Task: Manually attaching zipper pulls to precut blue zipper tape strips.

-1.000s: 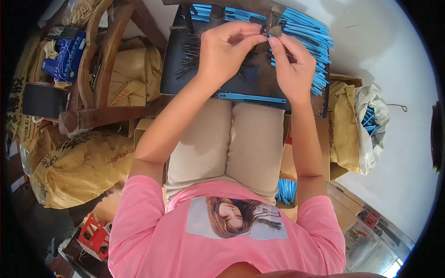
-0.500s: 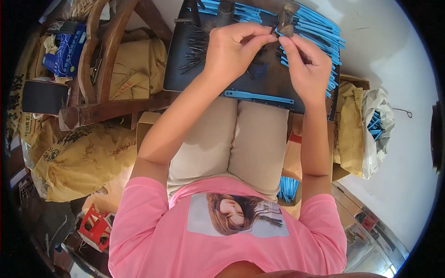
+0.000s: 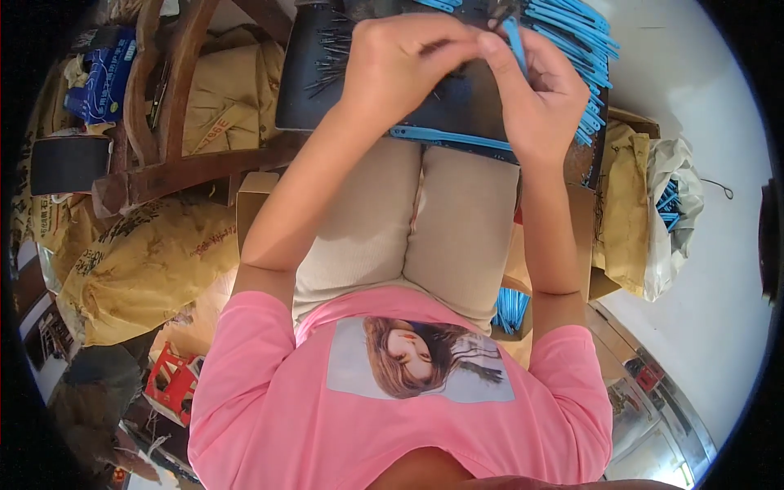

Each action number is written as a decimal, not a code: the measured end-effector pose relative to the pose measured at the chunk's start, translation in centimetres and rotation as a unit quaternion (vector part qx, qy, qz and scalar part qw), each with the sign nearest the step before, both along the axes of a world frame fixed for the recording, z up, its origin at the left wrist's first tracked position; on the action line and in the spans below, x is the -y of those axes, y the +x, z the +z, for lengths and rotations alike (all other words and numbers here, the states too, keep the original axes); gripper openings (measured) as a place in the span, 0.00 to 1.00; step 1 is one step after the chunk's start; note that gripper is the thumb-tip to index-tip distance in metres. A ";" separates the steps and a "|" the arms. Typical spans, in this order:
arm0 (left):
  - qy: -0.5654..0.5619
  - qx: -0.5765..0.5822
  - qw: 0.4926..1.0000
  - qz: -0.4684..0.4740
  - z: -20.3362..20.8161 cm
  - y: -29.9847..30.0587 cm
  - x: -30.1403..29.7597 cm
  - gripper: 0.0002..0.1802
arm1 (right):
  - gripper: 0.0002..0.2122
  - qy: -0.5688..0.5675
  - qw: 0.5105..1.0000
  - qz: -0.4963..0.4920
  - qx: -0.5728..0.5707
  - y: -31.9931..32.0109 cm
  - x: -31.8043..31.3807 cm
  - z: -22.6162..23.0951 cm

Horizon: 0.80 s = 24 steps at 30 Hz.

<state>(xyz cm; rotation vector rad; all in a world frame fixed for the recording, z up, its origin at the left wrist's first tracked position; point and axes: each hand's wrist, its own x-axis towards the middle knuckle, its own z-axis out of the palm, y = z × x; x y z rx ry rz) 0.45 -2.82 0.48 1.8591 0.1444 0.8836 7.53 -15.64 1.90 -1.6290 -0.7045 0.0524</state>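
Visibly | strip (image 3: 514, 42): light blue, narrow, tilted | right hand (image 3: 542, 102): holding it

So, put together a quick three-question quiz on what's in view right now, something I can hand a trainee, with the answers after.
1. Multiple choice: which hand has a blue strip between its thumb and fingers? A) left B) right C) neither
2. Short answer: what colour is the bag with blue pieces in it, to the right of the dark tray?
3. True or false: the thin black pieces are spread along the tray's right side.

Key:
1. B, the right hand.
2. White.
3. False; the thin black pieces are toward the tray's left.
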 end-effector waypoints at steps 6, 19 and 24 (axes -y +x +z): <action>0.225 -0.019 0.972 -0.056 1.7 -2.0 0.4 0.09 | 0.07 0.029 0.991 -0.031 0.129 -0.4 0.8 0.0; 0.413 -0.105 0.905 -0.010 1.3 -4.6 -4.7 0.09 | 0.14 -0.348 0.892 0.200 0.209 1.0 7.4 2.1; 0.418 -0.097 0.903 0.002 0.7 -4.3 -4.3 0.08 | 0.09 -0.414 0.854 0.225 0.221 1.2 7.0 2.2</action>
